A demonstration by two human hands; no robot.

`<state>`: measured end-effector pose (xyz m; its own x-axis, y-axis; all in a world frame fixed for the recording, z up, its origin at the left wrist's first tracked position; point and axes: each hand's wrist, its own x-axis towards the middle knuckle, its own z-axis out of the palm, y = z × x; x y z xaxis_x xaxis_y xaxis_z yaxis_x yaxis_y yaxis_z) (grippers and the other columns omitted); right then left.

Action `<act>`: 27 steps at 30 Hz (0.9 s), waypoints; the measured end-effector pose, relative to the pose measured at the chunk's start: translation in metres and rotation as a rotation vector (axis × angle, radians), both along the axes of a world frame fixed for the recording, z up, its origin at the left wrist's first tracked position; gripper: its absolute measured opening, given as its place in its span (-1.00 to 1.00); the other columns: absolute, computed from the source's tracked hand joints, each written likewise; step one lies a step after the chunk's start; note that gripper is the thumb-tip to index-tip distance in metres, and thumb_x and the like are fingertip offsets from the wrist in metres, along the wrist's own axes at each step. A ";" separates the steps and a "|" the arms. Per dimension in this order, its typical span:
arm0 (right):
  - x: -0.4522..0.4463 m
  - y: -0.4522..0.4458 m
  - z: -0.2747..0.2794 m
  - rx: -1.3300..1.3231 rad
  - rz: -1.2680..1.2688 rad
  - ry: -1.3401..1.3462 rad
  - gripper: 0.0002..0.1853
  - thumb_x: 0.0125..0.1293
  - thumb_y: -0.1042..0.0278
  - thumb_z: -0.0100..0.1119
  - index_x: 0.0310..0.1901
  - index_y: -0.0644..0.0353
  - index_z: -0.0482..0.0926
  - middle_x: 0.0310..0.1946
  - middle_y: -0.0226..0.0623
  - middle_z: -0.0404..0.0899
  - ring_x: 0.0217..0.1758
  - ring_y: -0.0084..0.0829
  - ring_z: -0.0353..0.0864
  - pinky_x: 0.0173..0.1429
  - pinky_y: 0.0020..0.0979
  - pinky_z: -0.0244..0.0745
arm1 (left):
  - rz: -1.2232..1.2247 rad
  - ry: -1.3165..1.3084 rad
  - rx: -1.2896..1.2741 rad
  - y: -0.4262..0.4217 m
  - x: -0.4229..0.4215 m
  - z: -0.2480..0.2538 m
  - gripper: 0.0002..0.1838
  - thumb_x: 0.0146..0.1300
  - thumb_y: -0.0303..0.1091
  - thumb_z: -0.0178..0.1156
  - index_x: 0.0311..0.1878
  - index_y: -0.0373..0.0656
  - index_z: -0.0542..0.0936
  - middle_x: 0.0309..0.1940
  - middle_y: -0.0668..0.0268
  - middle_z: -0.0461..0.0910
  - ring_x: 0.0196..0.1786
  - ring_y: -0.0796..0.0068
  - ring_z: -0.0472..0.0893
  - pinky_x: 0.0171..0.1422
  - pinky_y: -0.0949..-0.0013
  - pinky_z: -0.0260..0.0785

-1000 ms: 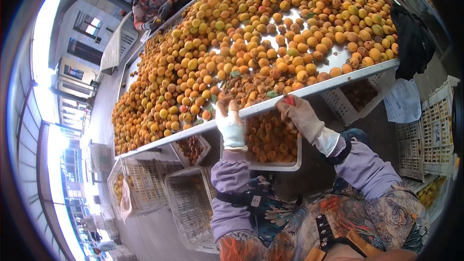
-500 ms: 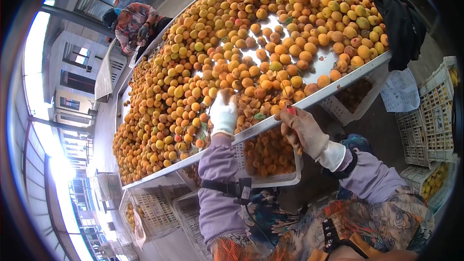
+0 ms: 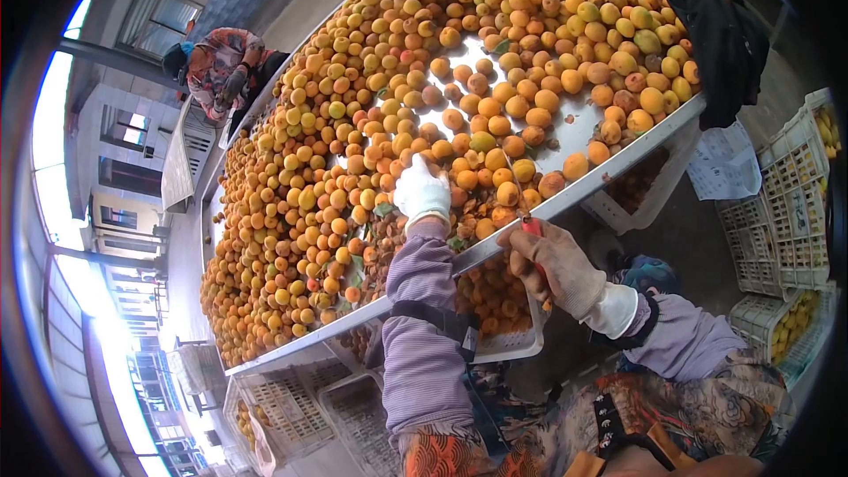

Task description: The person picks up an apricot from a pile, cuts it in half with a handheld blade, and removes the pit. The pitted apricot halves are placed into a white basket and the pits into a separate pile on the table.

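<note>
My left hand (image 3: 422, 190), in a white glove, rests on the heap of apricots (image 3: 300, 203). Its index finger is stretched out and the other fingers are partly hidden, with no fruit visible in them. Brown bits (image 3: 375, 258) and a few green leaves lie beside that wrist, near the table's metal rim (image 3: 618, 163). My right hand (image 3: 561, 272), in a soiled glove, is closed around a slim red-handled tool (image 3: 533, 226) at the rim. A thin shaft or blade points from it toward the fruit.
Below the rim stands a white crate of apricots (image 3: 495, 305). More plastic crates (image 3: 768, 221) are stacked at right and others (image 3: 283, 406) at lower left. A dark cloth (image 3: 720, 44) hangs over the table's right corner. Another person (image 3: 225, 71) works at the far left side.
My left hand has moved forward, away from the rim and farther onto the apricots. Brown bits now show left of its wrist. My right hand keeps the tool at the rim. The view has shifted slightly.
</note>
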<state>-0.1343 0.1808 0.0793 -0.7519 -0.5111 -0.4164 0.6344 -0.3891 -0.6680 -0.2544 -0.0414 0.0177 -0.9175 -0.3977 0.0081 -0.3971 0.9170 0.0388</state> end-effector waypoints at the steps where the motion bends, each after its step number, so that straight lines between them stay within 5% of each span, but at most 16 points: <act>1: 0.000 -0.001 0.000 0.030 0.012 0.002 -0.72 0.40 0.14 -0.03 -0.13 0.20 0.48 -0.56 -0.49 0.40 -0.74 -0.71 0.22 -0.73 -0.64 0.10 | 0.006 0.015 -0.006 0.001 -0.001 -0.001 -0.49 0.06 -0.03 0.23 0.06 0.00 0.40 -0.21 0.15 0.57 -0.10 0.08 0.57 -0.05 0.14 0.43; 6: 0.000 -0.001 -0.001 0.017 0.016 -0.028 -0.73 0.39 0.11 -0.01 -0.13 0.15 0.49 -0.56 -0.51 0.41 -0.72 -0.73 0.23 -0.73 -0.64 0.10 | -0.076 0.358 0.384 -0.008 0.011 -0.011 -0.45 -0.04 -0.13 0.28 0.04 -0.12 0.43 -0.14 0.08 0.59 -0.07 0.07 0.58 0.02 0.17 0.42; 10: 0.002 -0.005 -0.010 0.018 0.053 0.069 -0.67 0.37 0.02 0.01 -0.14 0.15 0.49 -0.57 -0.53 0.40 -0.70 -0.74 0.24 -0.68 -0.67 0.13 | -0.175 0.586 1.042 -0.025 0.027 -0.003 -0.54 0.09 -0.44 0.21 0.09 -0.32 0.39 -0.12 0.16 0.54 -0.09 0.38 0.55 0.00 0.40 0.41; 12: 0.001 -0.011 -0.021 0.017 0.094 0.110 -0.65 0.37 -0.01 0.02 -0.14 0.14 0.49 -0.57 -0.54 0.40 -0.70 -0.75 0.24 -0.66 -0.69 0.15 | -0.144 0.656 1.436 -0.016 0.053 0.022 -0.55 0.15 -0.48 0.15 0.13 -0.36 0.35 -0.03 0.12 0.47 -0.04 0.35 0.53 0.01 0.39 0.44; 14: -0.002 -0.012 -0.036 -0.256 0.247 -0.030 -0.76 0.42 0.17 -0.08 -0.08 0.14 0.43 -0.53 -0.46 0.48 -0.71 -0.71 0.33 -0.68 -0.66 0.26 | -0.092 0.679 1.751 -0.004 0.082 0.044 -0.55 0.20 -0.54 0.08 0.16 -0.38 0.30 0.01 0.08 0.43 -0.01 0.32 0.53 0.06 0.34 0.47; 20: 0.018 -0.024 -0.030 0.001 0.379 0.170 -0.78 0.41 0.20 -0.06 -0.11 0.14 0.46 -0.52 -0.48 0.52 -0.67 -0.73 0.40 -0.66 -0.71 0.27 | -0.118 0.662 2.084 0.002 0.165 0.043 -0.46 0.26 -0.49 0.00 0.32 -0.22 0.20 0.14 0.11 0.36 0.13 0.20 0.48 0.22 0.09 0.38; 24: 0.031 -0.033 -0.017 -0.047 0.549 0.322 -0.63 0.36 -0.07 0.02 -0.12 0.08 0.52 -0.59 -0.58 0.43 -0.68 -0.77 0.27 -0.63 -0.71 0.16 | -0.051 0.672 2.094 0.009 0.211 0.039 -0.43 0.26 -0.46 0.05 0.35 -0.18 0.19 0.13 0.12 0.40 0.12 0.09 0.49 0.15 0.16 0.46; 27: 0.037 -0.039 -0.026 -0.071 0.610 0.377 -0.67 0.37 -0.03 0.02 -0.20 0.10 0.50 -0.53 -0.59 0.45 -0.54 -0.77 0.35 -0.49 -0.69 0.26 | -0.006 0.721 2.127 0.012 0.232 0.031 -0.40 0.25 -0.39 0.11 0.35 -0.20 0.19 0.16 0.12 0.38 0.11 0.15 0.49 0.14 0.24 0.42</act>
<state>-0.0978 0.1418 0.0531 -0.4098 -0.9021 -0.1351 0.4834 -0.0892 -0.8708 -0.0227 -0.0293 0.0487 -0.9592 -0.2752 -0.0653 0.1334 -0.6439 0.7534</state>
